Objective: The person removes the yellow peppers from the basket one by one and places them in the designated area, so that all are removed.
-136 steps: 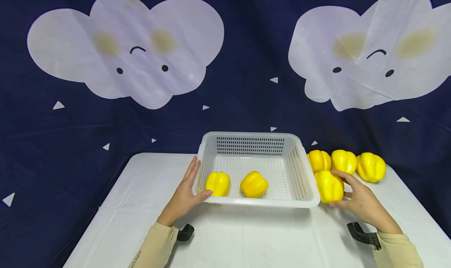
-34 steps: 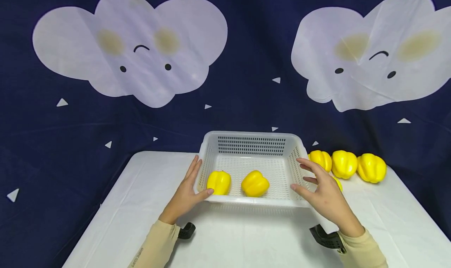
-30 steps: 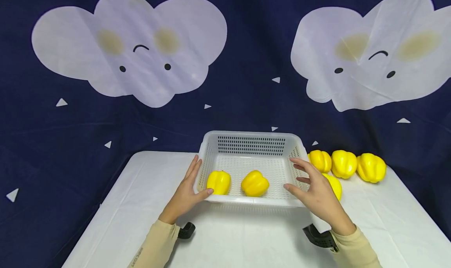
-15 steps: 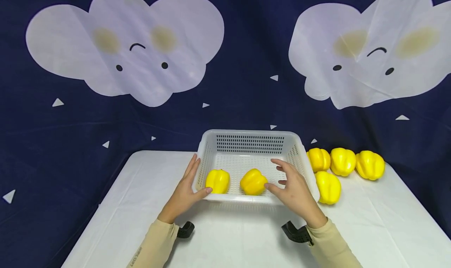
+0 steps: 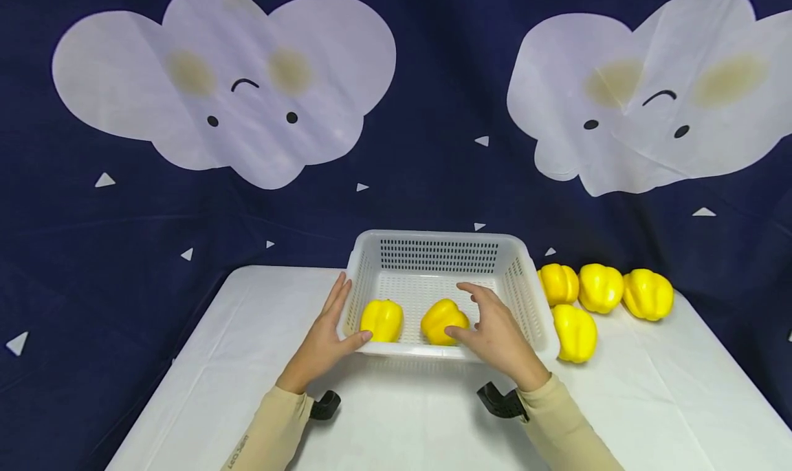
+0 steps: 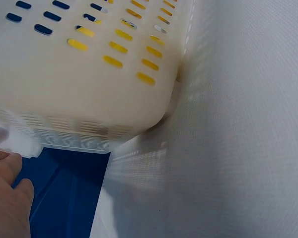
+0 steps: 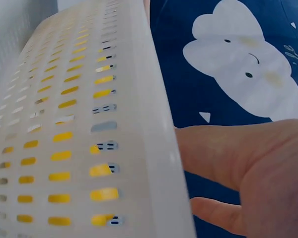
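Note:
A white perforated plastic basket (image 5: 423, 351) stands on the table with two yellow bell peppers inside. My left hand (image 5: 318, 351) holds the basket's left front corner, thumb over the front rim and fingers along the outer left wall. One bell pepper (image 5: 381, 321) lies near that thumb. My right hand (image 5: 498, 337) reaches over the front rim beside the other bell pepper (image 5: 441, 320), its thumb overlapping the pepper in the head view and its fingers spread behind it. Contact there is unclear. In the right wrist view, the basket wall (image 7: 139, 148) hides the fingertips.
Right of the basket, a bell pepper (image 5: 575, 333) lies near the basket's right wall. Behind it is a row of bell peppers, the middle one (image 5: 601, 288) between two others. A dark blue cloth with clouds (image 5: 433, 148) hangs behind the white table (image 5: 421, 423).
My right hand let go of the pepper outside on the right, then moved left over the basket to the inner right pepper. My left hand and the basket stayed put.

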`<state>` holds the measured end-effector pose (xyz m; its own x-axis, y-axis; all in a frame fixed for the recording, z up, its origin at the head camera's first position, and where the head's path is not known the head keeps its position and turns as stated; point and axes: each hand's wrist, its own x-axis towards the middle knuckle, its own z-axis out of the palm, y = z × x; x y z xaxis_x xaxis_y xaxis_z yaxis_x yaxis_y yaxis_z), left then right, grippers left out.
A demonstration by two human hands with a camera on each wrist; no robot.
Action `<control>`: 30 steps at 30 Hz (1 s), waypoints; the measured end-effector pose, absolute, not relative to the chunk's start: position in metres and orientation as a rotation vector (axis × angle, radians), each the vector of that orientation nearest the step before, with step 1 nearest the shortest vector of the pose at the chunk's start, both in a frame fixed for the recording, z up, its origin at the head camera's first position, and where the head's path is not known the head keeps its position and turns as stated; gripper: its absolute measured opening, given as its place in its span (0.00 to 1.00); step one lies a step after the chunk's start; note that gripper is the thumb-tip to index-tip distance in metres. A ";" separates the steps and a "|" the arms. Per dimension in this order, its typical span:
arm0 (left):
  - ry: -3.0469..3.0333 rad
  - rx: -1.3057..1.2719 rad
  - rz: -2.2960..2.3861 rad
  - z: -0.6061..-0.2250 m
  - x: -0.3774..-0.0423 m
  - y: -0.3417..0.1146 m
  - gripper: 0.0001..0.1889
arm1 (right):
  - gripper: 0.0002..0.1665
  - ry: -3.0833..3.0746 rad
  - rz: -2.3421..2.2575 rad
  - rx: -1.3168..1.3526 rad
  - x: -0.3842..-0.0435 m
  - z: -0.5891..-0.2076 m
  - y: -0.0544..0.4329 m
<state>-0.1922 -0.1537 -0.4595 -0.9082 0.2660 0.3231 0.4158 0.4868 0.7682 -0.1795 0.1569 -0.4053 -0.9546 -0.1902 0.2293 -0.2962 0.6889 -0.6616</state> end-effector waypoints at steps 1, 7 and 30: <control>-2.567 -0.595 -1.397 -0.460 -0.192 -0.154 0.52 | 0.45 -2.767 1.094 0.401 -0.180 -0.406 0.156; -2.557 -0.602 -1.379 -0.461 -0.192 -0.154 0.52 | 0.47 -2.828 1.055 0.409 -0.183 -0.404 0.148; -2.565 -0.594 -1.394 -0.460 -0.193 -0.154 0.52 | 0.45 -3.108 0.841 0.477 -0.206 -0.403 0.128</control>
